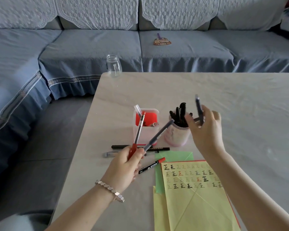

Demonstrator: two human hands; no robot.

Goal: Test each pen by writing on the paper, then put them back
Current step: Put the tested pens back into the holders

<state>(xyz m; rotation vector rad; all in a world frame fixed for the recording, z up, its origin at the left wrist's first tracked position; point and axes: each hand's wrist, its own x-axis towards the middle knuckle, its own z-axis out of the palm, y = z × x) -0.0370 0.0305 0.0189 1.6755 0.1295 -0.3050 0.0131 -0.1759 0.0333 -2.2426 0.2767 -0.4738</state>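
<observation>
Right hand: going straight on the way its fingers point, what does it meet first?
Probably the black pens standing in the round cup, just left of the right hand holding a dark pen. Depth is unclear from one view.

The marker (158, 148) reads "CARBON BLACK"; the yellow paper (190, 205) repeats "正".

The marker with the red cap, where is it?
In the head view, the marker with the red cap lies on the table, between the left hand and the yellow paper.
</observation>
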